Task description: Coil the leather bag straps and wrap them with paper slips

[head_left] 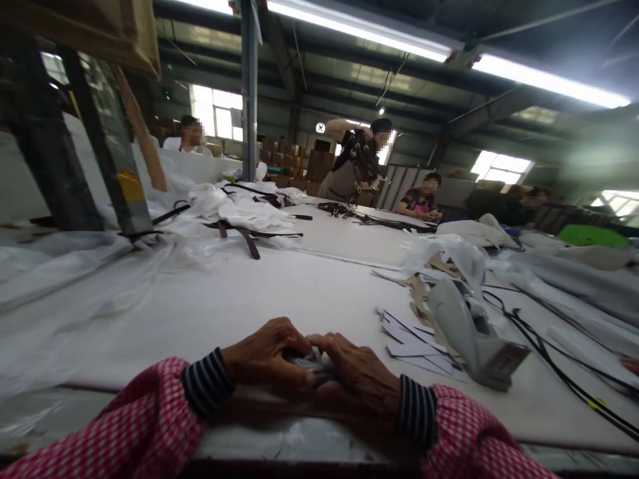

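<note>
At the table's near edge, my left hand (269,352) and my right hand (357,372) meet with fingers curled inward. Between them is a small grey shiny piece (310,360), gripped from both sides. My fingers cover most of it, so its kind cannot be made out. To the right of my right hand lie flat white pieces with dark edges (417,342), loosely fanned out. Just beyond these stands a grey tape dispenser (472,336), with beige strips (422,296) behind it.
A white table (214,283) stretches ahead. Clear plastic bags (224,206) and dark straps (249,239) are heaped at left, near a metal post (107,146). Black cords (544,349) run along the right. Several people are across the table, one standing (357,159).
</note>
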Available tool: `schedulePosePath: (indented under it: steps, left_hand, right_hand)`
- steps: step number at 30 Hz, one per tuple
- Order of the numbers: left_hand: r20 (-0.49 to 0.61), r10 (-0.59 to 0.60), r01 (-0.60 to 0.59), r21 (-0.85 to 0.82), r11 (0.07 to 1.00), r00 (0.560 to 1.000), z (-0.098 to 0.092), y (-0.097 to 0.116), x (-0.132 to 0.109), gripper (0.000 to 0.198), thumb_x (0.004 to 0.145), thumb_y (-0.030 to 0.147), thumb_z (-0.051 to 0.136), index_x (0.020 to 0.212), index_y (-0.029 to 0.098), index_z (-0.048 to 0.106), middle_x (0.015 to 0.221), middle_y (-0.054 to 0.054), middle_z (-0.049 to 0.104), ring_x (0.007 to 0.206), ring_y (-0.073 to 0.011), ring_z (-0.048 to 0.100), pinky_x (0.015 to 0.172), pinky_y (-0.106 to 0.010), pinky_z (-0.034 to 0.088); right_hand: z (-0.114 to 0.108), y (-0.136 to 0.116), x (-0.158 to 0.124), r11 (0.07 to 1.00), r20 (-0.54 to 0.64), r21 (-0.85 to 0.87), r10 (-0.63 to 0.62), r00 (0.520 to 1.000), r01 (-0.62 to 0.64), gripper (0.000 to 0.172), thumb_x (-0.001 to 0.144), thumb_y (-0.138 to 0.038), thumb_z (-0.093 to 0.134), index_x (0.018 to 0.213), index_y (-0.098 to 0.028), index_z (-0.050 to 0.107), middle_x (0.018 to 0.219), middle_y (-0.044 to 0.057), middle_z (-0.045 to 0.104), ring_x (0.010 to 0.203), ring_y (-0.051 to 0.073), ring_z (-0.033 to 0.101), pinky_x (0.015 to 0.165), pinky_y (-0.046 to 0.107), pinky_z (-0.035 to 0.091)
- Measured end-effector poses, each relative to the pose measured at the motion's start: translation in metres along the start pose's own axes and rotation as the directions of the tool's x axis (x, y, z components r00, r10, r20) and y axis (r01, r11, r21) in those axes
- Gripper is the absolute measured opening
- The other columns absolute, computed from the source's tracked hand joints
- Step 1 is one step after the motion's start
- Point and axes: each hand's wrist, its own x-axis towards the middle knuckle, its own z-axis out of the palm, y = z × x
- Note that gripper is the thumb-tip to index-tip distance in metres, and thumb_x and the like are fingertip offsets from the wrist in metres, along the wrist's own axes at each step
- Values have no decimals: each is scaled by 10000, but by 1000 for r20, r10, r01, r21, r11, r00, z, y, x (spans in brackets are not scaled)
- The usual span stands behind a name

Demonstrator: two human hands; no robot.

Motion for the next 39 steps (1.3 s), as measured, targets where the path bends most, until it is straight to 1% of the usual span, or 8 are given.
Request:
schedulePosePath:
  steps: [8,14,18,24,27,32,36,39]
  left_hand:
    - [-95,168,-130,318,939,981,25,-3,-11,108,828,272,660,799,175,622,657,57,526,574,-86,454,574,-235,308]
    - [-165,282,-146,560,816,945,26,4,-27,189,876,361,667,891,177,623,837,-31,640,762,-182,542,704,-304,384]
    - [-164,224,-71,637,768,961,16,15,-32,317,856,446,716,1080,237,636,1043,-48,659,1026,-257,523,855,-373,399]
    - [-253,106,124,746,654,962,43,19,-31,181,876,338,706,961,190,645,944,-60,661,906,-243,556,792,-375,438]
    - [-255,167,66,709,702,952,46,17,-34,119,908,290,665,970,189,656,911,-52,665,871,-222,565,780,-350,441]
    - [-148,272,-176,466,867,951,24,10,-40,202,938,358,612,903,167,670,832,-42,646,838,-199,566,787,-319,445]
    - [-98,280,-230,353,907,955,7,4,-42,268,916,430,629,850,175,677,866,-47,659,867,-197,580,810,-314,461]
    - [-54,233,-194,392,899,971,-3,5,-46,186,894,381,672,941,206,712,1036,-64,699,1073,-241,554,922,-357,461]
  right_hand:
    - [6,-10,4,972,44,-235,12,999,-2,300,1035,-463,407,1160,-213,517,1039,43,605,902,185,540,718,287,413]
    - [7,-14,3,943,38,-333,-14,999,25,200,1046,-386,423,1091,-225,531,1038,26,612,885,171,535,682,283,393]
    - [14,-16,6,936,-5,-351,-9,1000,7,213,1029,-411,460,1072,-218,539,1016,26,609,876,172,544,650,282,384]
    - [13,-24,7,944,-15,-322,69,997,-71,167,1006,-328,500,1123,-219,550,1031,40,621,898,183,562,675,282,404]
    - [2,-23,1,965,41,-252,91,995,-78,234,977,-291,540,1202,-234,562,1083,42,630,962,189,582,728,280,426]
    - [-23,-19,4,976,159,-210,86,983,-51,464,925,-204,597,1365,-336,533,1095,17,651,944,190,618,743,281,412]
    - [-32,-15,31,985,228,-173,66,972,-26,455,815,-329,770,1254,-328,653,1022,5,662,783,153,604,669,253,385]
    - [-28,-12,52,988,235,-148,73,969,-38,377,719,-334,848,1072,-261,741,895,-10,672,705,128,577,613,228,349]
